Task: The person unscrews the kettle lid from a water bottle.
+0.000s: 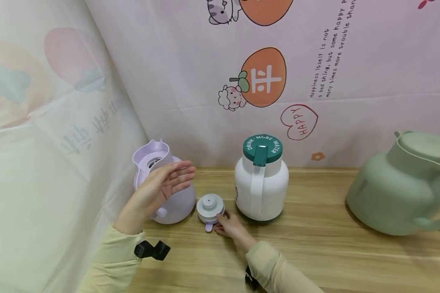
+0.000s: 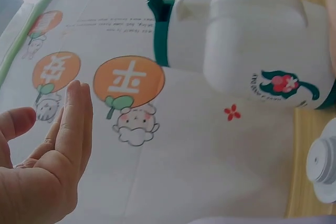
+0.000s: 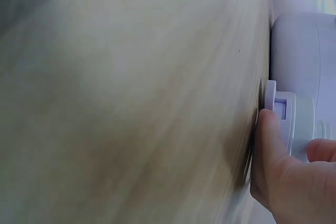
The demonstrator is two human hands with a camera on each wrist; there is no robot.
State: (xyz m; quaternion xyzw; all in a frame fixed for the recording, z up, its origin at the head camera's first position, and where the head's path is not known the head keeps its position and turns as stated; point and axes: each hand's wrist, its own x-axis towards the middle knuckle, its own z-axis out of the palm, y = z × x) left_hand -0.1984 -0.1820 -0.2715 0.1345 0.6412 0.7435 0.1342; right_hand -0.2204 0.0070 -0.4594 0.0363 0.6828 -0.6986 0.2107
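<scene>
A grey-and-lavender jug lid (image 1: 210, 205) lies on the wooden table with its round plug facing up and a small lavender tab toward the front. My right hand (image 1: 234, 228) pinches its right side; the right wrist view shows finger and thumb (image 3: 323, 150) on either side of the lid's rim. Just behind and left stands a lavender jug (image 1: 181, 203), its top uncovered so the inner mouth shows. In front of that jug my left hand (image 1: 165, 183) is raised with fingers straight and together, holding nothing. It covers part of the jug's handle and body.
A white jug (image 1: 264, 189) with a dark green lid stands just right of the lavender lid. Farther right is a large sage-green jug (image 1: 388, 195). A printed cloth (image 1: 190, 81) hangs behind the wooden table (image 1: 315, 244) and along its left side.
</scene>
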